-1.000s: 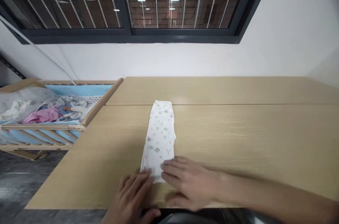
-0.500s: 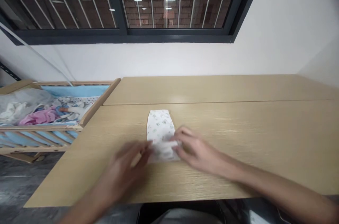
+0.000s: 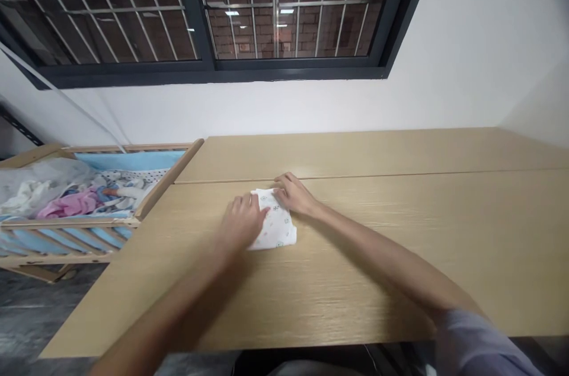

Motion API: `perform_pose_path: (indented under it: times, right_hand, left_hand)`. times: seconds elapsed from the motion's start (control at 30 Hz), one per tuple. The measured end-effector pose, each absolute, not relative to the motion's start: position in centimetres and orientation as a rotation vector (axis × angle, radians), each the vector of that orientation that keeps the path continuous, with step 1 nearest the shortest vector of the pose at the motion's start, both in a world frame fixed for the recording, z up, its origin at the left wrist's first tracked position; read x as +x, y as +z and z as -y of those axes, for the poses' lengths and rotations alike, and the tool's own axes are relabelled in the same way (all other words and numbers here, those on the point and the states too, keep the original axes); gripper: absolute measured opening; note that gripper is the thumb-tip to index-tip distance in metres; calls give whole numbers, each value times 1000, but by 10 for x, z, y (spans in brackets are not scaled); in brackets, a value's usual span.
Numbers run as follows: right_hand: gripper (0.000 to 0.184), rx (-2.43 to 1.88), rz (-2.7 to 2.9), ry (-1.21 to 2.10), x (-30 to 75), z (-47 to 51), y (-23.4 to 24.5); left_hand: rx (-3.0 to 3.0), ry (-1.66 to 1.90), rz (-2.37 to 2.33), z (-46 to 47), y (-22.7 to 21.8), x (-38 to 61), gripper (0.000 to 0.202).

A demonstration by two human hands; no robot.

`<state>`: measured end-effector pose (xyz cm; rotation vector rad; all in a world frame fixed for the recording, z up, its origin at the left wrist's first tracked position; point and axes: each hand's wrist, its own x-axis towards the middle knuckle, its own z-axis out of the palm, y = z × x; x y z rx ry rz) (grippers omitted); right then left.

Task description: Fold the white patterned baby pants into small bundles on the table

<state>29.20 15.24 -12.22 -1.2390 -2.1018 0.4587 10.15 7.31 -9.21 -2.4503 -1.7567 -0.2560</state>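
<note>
A small white cloth (image 3: 276,228) with a sparse printed pattern lies folded on the wooden table. My left hand (image 3: 242,220) rests over its left side, fingers stretched out and the thumb lying across the fabric. At the far right corner of the cloth is my right hand (image 3: 297,193). Its thumb touches the cloth, while the fingers reach apart onto the tabletop beyond. Part of the cloth's left side is hidden under my left hand.
The wide table (image 3: 400,233) has a seam across its far part and ends at a white wall (image 3: 288,106). On the left stands a wooden crib (image 3: 171,180) with blue lining, holding a pink cloth (image 3: 71,204) and other fabrics. A barred window is above.
The near part of the cloth has been folded over toward the far end, so it lies shorter. Both hands have moved forward, away from me, to its far end.
</note>
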Motion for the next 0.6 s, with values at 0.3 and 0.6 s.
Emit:
perform_pose_path:
  times: [0.3,0.6]
  right_hand:
    - [56,-319,2885,490,256,-86,-138]
    - [59,-798,2876,394,275,-196,-155]
  left_hand:
    - [-2463,-231,1491,33,-173,105,58]
    - [-2475,-278,1519,27,-172,99,57]
